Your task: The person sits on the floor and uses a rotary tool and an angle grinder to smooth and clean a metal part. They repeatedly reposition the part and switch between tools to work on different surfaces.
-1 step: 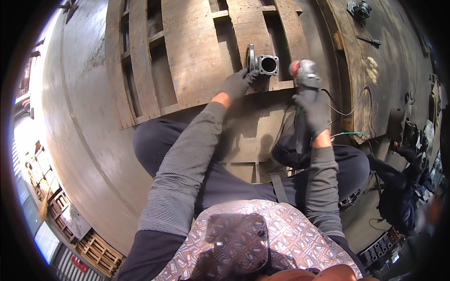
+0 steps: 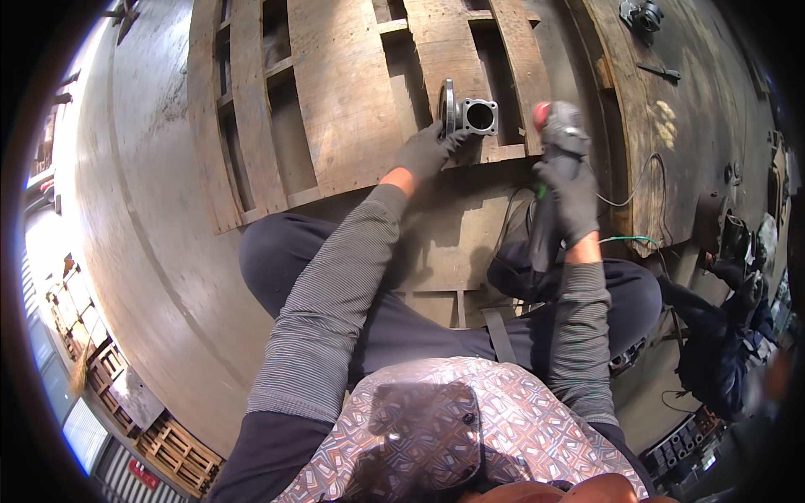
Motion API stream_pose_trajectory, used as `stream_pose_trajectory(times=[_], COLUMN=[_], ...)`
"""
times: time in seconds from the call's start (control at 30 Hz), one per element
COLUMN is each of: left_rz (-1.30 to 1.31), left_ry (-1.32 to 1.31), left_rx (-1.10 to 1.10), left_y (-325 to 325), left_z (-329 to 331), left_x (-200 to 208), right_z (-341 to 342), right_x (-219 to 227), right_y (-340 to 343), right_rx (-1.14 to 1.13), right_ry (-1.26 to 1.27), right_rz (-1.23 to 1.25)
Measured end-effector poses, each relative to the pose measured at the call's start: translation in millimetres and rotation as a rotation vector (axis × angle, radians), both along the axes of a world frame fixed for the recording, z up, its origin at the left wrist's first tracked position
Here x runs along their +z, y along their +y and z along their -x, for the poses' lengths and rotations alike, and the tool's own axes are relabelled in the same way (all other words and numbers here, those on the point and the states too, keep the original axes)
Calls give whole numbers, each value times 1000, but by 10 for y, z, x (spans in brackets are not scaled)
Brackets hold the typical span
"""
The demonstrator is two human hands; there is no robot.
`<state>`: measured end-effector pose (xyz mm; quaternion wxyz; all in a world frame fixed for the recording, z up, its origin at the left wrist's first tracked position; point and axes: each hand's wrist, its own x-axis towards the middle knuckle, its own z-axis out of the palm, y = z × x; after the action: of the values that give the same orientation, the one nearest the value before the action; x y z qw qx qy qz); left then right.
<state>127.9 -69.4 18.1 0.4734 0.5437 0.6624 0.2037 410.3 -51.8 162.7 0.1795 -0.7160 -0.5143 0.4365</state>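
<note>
A grey metal pipe fitting (image 2: 480, 117) sits on the near end of a wooden pallet. One end carries a large round flange seen edge-on; a squarish flange with a round bore and corner holes faces up. My gloved left hand (image 2: 423, 152) grips the near edge of the round flange, and its fingers partly hide that edge. To the right of the fitting, my gloved right hand (image 2: 570, 197) is wrapped round the body of an angle grinder (image 2: 566, 132). The grinder's head, with a red part at its left, is blurred and stands apart from the fitting.
Slats of the pallet (image 2: 344, 109), with gaps between them, reach away from me. On the right is a wooden board (image 2: 646, 193) with a cable (image 2: 655, 172) over it, a dark tool (image 2: 659, 74) and a metal part (image 2: 644, 17). Another person (image 2: 721, 352) is at the right.
My right hand has carried the grinder a little to the right, farther from the fitting. My left hand and the fitting have hardly moved.
</note>
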Motion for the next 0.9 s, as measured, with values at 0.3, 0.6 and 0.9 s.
stream_pose_trajectory(times=[0.3,0.6,0.9], left_rz=[22,7,696], left_ry=[168,-24,-1101], left_rx=[318,445,634], left_y=[319,379,544], left_z=[-370,-205,75], left_x=[262,82,130], right_z=[-331,-479,-530], right_x=[1185,1008,944], right_y=[508,548,561], right_rx=[-291,-353,-322], right_ry=[758,776,757], right_rz=[-33,37,-3])
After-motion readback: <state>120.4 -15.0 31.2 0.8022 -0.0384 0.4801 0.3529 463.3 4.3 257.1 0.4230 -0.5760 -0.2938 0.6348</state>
